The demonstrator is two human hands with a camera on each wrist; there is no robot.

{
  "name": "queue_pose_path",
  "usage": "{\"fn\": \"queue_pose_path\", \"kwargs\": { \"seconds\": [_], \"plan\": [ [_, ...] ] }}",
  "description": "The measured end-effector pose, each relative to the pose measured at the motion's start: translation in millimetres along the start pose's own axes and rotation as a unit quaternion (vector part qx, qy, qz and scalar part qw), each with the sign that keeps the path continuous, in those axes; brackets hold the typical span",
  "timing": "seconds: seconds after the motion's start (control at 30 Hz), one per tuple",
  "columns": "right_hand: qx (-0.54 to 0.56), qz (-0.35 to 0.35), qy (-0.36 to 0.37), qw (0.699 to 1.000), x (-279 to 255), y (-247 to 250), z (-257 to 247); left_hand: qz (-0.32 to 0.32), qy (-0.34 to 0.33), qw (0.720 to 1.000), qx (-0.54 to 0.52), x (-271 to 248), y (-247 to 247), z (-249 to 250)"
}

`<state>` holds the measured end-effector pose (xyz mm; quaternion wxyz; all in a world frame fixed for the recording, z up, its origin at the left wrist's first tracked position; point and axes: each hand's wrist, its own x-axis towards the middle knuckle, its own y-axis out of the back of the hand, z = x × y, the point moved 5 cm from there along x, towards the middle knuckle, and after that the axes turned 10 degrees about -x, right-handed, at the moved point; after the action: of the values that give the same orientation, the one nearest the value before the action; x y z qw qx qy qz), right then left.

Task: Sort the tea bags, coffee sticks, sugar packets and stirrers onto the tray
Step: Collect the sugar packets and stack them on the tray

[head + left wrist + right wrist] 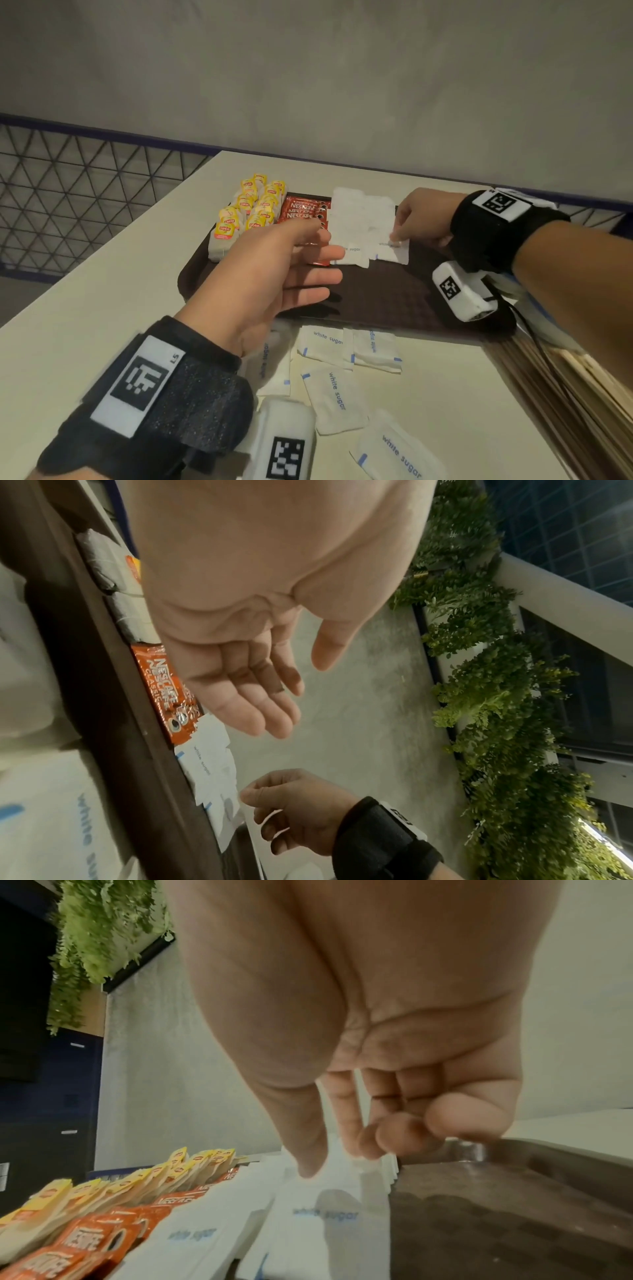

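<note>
A dark brown tray lies on the cream table. Across its far part, from left to right, are yellow tea bags, red coffee sticks and rows of white sugar packets. My right hand pinches a sugar packet at the near end of the right row, thumb on top and the other fingers curled. Over the tray's left side my left hand hovers with straight fingers and holds nothing. The left wrist view shows its bare palm beside the coffee sticks.
Several loose sugar packets lie on the table in front of the tray. A pile of wooden stirrers lies at the right under my right forearm. A grey wall stands behind the table. The table's left edge drops off beside a mesh panel.
</note>
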<state>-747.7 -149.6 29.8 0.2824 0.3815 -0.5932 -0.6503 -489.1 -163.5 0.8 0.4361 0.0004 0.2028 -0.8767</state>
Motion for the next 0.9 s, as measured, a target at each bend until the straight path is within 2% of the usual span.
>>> {"fn": "queue_pose_path", "kwargs": {
  "seconds": [0.1,0.17,0.27,0.37,0.43,0.47,0.57,0.67,0.7,0.8,0.9],
  "plan": [
    [0.014,0.037,0.004,0.999,-18,10,-4,0.013,-0.021,0.999,0.027,-6,2,10],
    [0.020,0.056,0.047,0.997,-45,17,-14,0.020,-0.034,0.998,0.043,-11,1,18],
    [0.034,-0.010,0.166,0.985,-106,10,-41,0.023,-0.046,0.994,0.100,-21,-2,31],
    [-0.026,-0.082,0.250,0.964,-159,-19,-66,-0.003,-0.053,0.969,0.242,-37,-9,47],
    [-0.080,-0.076,0.262,0.959,-176,-40,-75,-0.015,-0.047,0.926,0.375,-48,-7,52],
    [-0.104,-0.065,0.250,0.961,-179,-47,-76,-0.016,-0.043,0.893,0.448,-53,-4,53],
    [-0.132,-0.055,0.201,0.969,-188,-58,-80,-0.022,-0.006,0.778,0.628,-67,6,44],
    [-0.145,-0.052,0.178,0.972,-198,-65,-86,-0.063,0.013,0.651,0.757,-77,9,23],
    [-0.152,-0.046,0.174,0.972,-201,-67,-87,-0.075,0.011,0.626,0.776,-79,10,16],
    [-0.152,-0.042,0.166,0.973,-210,-69,-90,-0.106,0.019,0.584,0.805,-85,6,-2],
    [-0.140,-0.038,0.181,0.973,-221,-72,-89,-0.121,0.027,0.562,0.818,-92,-3,-13]
  ]
}}
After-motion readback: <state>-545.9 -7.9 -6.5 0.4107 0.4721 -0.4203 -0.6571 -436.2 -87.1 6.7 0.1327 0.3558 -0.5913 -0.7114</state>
